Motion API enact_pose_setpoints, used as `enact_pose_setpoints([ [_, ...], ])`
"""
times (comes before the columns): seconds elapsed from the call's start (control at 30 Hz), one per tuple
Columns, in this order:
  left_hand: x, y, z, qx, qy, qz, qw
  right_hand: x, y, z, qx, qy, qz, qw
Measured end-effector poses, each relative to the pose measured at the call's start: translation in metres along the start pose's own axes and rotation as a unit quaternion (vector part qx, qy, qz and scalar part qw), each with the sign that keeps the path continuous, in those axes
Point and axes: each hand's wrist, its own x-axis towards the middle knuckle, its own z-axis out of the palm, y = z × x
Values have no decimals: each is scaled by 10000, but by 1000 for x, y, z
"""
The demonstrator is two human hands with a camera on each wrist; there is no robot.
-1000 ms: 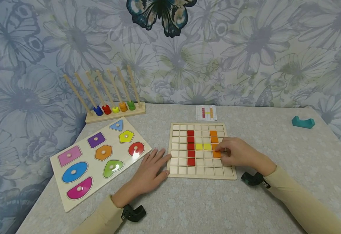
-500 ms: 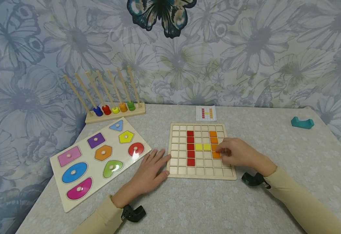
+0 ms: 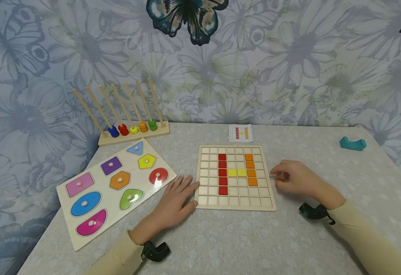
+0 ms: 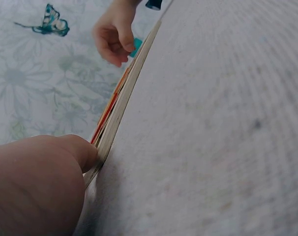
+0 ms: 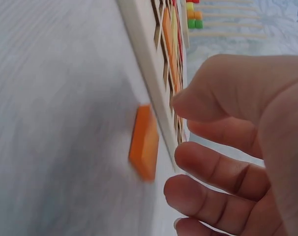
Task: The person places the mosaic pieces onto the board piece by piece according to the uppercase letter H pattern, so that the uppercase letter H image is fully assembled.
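A square wooden grid board (image 3: 234,201) lies on the table. It bears a column of red tiles (image 3: 222,172), two yellow tiles (image 3: 237,173) and a column of orange tiles (image 3: 250,170). My left hand (image 3: 172,204) rests flat with spread fingers, fingertips and thumb at the board's left edge. Just off the right edge, my right hand (image 3: 298,177) hovers with bent fingers. A loose orange tile (image 5: 145,145) lies on the table below it; the right wrist view shows a gap between tile and fingers. From the head view the hand partly hides this tile.
Behind the board lies a small pattern card (image 3: 240,133). A wooden shape puzzle (image 3: 100,173) is at left, and behind it a peg stand (image 3: 135,138) with coloured rings. At the far right sits a teal curved block (image 3: 353,144).
My right hand has moved right, off the orange column to beside the board, uncovering the column's lower tiles. My left hand has stayed at the board's edge.
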Motion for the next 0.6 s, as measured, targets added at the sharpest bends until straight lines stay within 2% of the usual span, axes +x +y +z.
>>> enact_pose_setpoints([
  [0.13, -1, -1, 0, -20, 76, 54, 10000, -7, 6, -2, -52, 40, 17, 10000],
  [0.37, 0, -2, -2, 8, -145, -65, 9999, -15, 9, -3, 14, -4, 115, 9999],
  [0.6, 0, -2, 0, 17, -85, -3, 10000, -18, 9, -1, -8, -113, 317, 9994],
])
